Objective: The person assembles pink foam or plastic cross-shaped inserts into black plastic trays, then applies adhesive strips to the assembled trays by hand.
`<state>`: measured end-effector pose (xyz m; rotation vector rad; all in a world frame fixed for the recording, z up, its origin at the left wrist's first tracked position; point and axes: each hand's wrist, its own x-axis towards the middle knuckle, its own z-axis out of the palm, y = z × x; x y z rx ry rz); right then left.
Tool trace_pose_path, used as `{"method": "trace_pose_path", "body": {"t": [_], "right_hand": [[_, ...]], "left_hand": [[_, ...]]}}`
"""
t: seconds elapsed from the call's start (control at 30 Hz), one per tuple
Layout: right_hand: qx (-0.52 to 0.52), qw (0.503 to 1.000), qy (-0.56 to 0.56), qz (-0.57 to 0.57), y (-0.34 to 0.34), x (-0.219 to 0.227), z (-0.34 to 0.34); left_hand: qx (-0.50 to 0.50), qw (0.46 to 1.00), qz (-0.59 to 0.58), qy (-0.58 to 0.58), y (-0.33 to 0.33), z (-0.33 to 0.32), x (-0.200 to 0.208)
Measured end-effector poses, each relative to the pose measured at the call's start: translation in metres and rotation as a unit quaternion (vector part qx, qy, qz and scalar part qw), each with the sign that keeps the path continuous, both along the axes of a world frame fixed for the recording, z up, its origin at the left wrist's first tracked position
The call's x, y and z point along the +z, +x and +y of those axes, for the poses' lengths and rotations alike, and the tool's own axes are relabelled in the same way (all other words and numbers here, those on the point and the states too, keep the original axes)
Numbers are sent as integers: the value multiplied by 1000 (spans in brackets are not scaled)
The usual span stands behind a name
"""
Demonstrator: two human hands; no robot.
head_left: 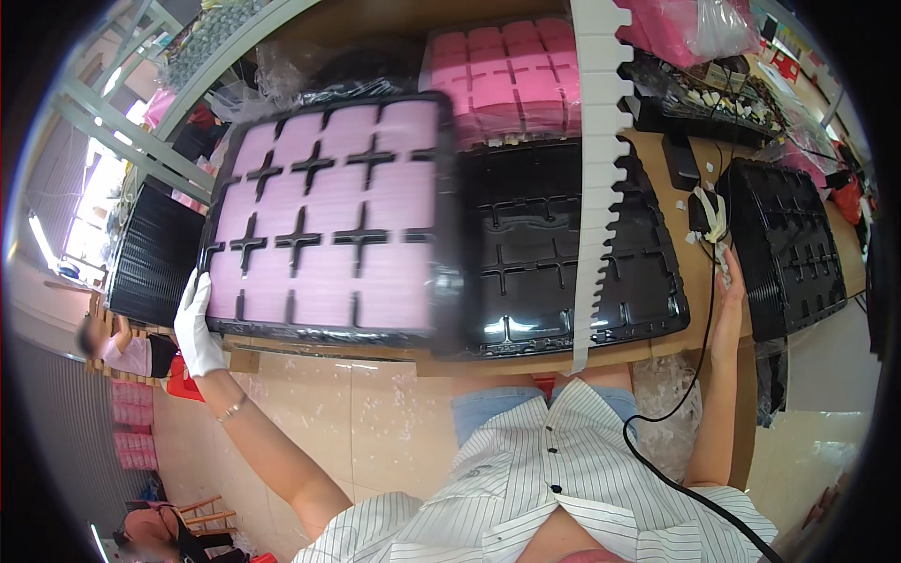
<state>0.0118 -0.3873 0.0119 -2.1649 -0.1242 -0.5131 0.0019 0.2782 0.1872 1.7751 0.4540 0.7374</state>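
Observation:
My left hand, in a white glove, grips the left edge of a black plastic tray whose compartments hold pale pink sheets. The tray is tilted and its right side is blurred. To its right lies a black compartment tray, with no pink filling showing. My bare right hand is at the right, fingers closed about a small whitish thing I cannot make out. Just beyond it sits a small black holder with cream-coloured strips.
A white toothed strip hangs across the view. Stacked black trays stand right and left. Behind is a bright pink filled tray. A black cable runs past my right arm. Other people are at the left.

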Motion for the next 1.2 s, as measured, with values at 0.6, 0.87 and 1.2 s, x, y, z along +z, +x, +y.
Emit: {"method": "trace_pose_path", "body": {"t": [0.6, 0.87, 1.2], "right_hand": [[9, 994, 96, -53, -3, 23, 41], [55, 991, 104, -67, -14, 32, 55], [85, 989, 101, 64, -29, 42, 96]], "left_hand": [[-195, 787, 292, 508, 66, -137, -4], [-241, 772, 216, 547, 75, -146, -14], [-382, 827, 29, 412, 39, -288, -42]]}}
